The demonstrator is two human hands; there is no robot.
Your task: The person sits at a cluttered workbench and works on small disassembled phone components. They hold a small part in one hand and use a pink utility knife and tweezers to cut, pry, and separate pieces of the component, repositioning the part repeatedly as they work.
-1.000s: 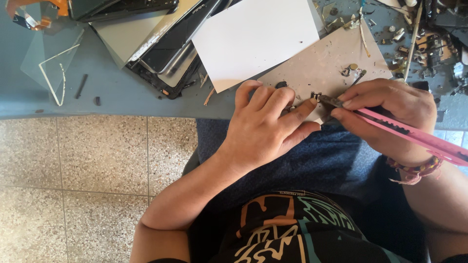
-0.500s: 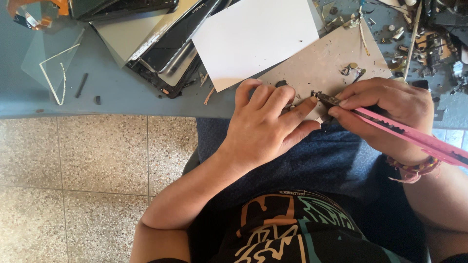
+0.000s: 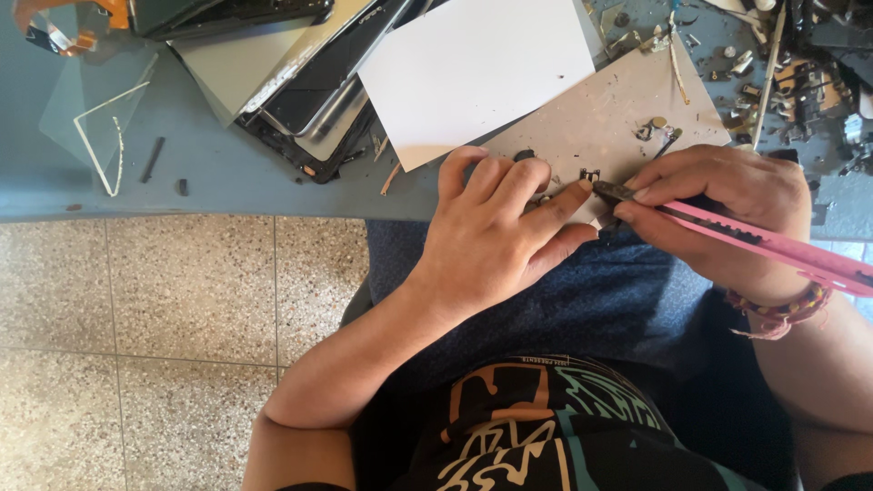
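My right hand [image 3: 718, 214] grips a pink utility knife [image 3: 773, 247], its blade tip pointing left at a small dark part [image 3: 589, 175] on a grey board [image 3: 600, 114]. My left hand [image 3: 496, 236] rests at the board's near edge, fingers curled, with the fingertips pressing by the small part and close to the blade tip. What lies under the left fingers is hidden. A round dark piece [image 3: 523, 155] shows just above the left knuckles.
A white sheet [image 3: 477, 64] lies on the blue table [image 3: 218, 186], beside a stack of dark flat devices [image 3: 300, 100]. Small metal parts [image 3: 773, 73] are scattered at the top right. A clear plastic piece [image 3: 95, 118] lies at left. Speckled floor tiles below.
Both hands stay almost still. The knife tip and left fingers have shifted only slightly at the small part.
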